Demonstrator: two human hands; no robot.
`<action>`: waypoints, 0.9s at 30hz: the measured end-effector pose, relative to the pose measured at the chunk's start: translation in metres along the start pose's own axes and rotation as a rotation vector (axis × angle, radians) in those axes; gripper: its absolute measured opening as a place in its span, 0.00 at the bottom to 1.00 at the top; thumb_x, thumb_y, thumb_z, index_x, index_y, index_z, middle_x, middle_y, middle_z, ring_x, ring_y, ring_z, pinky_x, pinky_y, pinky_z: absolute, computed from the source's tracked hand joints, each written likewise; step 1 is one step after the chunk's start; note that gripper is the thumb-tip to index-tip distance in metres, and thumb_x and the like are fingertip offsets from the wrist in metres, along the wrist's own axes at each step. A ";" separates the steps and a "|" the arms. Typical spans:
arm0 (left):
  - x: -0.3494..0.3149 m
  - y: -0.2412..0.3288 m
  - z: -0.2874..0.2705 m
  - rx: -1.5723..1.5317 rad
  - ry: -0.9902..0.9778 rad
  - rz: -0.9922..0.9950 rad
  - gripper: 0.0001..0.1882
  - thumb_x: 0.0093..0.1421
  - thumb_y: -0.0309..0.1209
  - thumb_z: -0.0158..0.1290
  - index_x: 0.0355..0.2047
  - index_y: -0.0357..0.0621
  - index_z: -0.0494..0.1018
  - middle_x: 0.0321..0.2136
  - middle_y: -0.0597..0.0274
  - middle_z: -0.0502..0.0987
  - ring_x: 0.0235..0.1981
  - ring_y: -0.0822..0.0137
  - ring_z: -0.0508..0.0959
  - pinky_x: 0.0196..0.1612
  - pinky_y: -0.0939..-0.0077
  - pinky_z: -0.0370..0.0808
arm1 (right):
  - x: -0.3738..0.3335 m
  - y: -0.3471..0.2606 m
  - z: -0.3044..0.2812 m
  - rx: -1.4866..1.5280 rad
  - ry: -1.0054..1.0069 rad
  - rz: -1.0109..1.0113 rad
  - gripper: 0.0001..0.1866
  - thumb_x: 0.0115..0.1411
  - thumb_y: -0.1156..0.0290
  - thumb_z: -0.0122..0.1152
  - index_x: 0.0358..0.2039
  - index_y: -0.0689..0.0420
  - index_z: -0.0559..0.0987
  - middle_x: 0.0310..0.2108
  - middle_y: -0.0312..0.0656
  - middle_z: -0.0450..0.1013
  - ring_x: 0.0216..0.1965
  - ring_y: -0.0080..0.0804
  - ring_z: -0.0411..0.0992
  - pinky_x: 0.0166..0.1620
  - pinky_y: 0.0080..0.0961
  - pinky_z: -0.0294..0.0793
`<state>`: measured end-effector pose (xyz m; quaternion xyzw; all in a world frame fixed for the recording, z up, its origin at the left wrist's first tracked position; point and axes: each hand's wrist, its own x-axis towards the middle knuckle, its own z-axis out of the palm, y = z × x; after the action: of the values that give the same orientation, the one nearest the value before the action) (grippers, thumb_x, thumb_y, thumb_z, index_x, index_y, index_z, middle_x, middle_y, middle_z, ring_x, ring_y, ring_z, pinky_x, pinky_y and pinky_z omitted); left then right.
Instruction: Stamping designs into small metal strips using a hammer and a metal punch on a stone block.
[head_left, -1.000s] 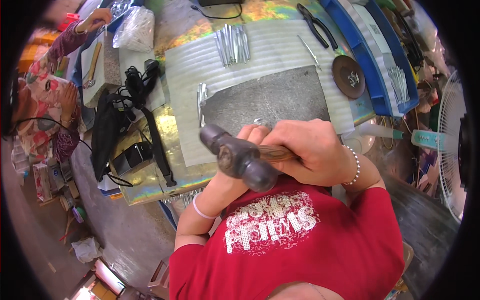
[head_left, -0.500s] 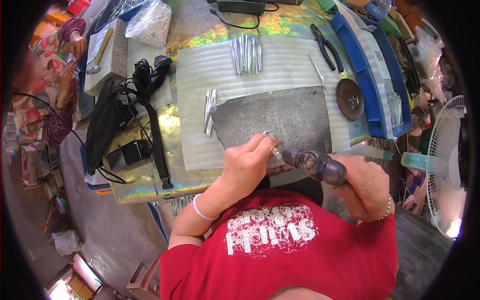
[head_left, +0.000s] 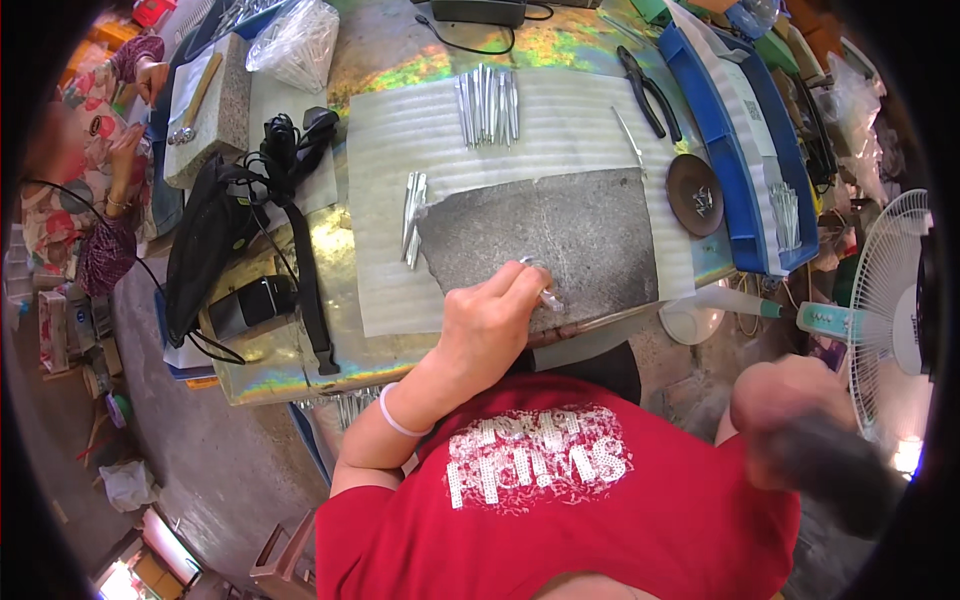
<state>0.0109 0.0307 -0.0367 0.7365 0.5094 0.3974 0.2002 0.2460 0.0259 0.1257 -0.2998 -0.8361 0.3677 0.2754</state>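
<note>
My left hand (head_left: pixel 490 322) is closed in a pinch at the front of a dark grey stone slab (head_left: pixel 600 235). Between its fingers is a small shiny metal piece (head_left: pixel 551 301), partly hidden, so its exact kind is unclear. Off to the right, beyond the slab's edge, my right hand (head_left: pixel 785 400) is closed round a hammer (head_left: pixel 835 465) with a dark, rounded head; both are smeared by motion. Beyond the slab, a bundle of thin silvery metal rods (head_left: pixel 487 107) lies on white foam sheeting (head_left: pixel 385 300). A smaller group of rods (head_left: pixel 413 220) lies by the slab's left edge.
Pliers (head_left: pixel 650 92) and a brown round dish (head_left: pixel 694 195) of small bits lie right of the slab, beside a blue bin (head_left: pixel 740 190). A black bag (head_left: pixel 210 240) lies left; a fan (head_left: pixel 890 320) stands right. A co-worker's hands (head_left: pixel 135 120) show far left.
My right hand has swung the hammer away from the slab, right and toward me. My left hand keeps its pinch on the metal piece at nearly the same spot.
</note>
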 end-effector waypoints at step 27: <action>0.005 0.015 -0.043 -1.602 0.113 -0.765 0.07 0.64 0.30 0.49 0.37 0.38 0.69 0.31 0.53 0.77 0.22 0.71 0.79 0.23 0.83 0.76 | 0.019 0.117 0.076 -0.600 -0.011 0.303 0.26 0.53 0.79 0.56 0.54 0.59 0.66 0.36 0.50 0.67 0.36 0.50 0.69 0.36 0.39 0.70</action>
<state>-0.0132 0.0244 0.0020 0.1341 0.2985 0.5762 0.7489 0.2164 0.0690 -0.0048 -0.4864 -0.8545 0.1437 0.1124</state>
